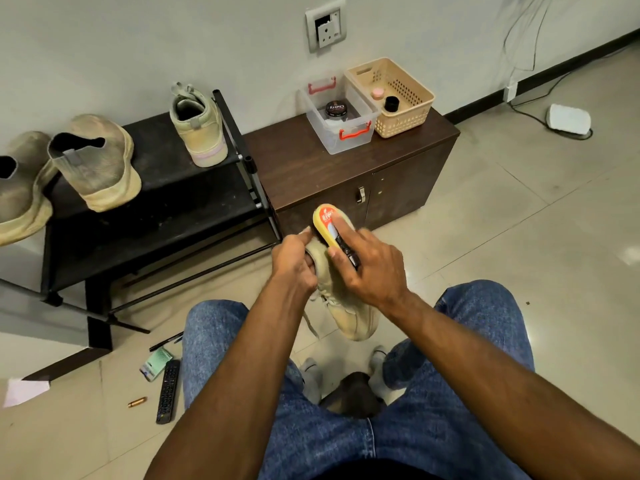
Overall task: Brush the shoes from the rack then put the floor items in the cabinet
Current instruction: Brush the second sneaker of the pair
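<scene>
Rack [194,202] carried three shoes [100,164] on its top shelf; cabinet [311,168] stood beside it. Beige shoe [349,306] sat off the floor between both hands. Left hand [294,265] gripped its collar. Right hand [370,268] held yellow brush [329,223] against its heel side.

Four shoes [199,128], one brush [330,223], one remote [168,391], one pen [166,341], two bins [341,114].
</scene>
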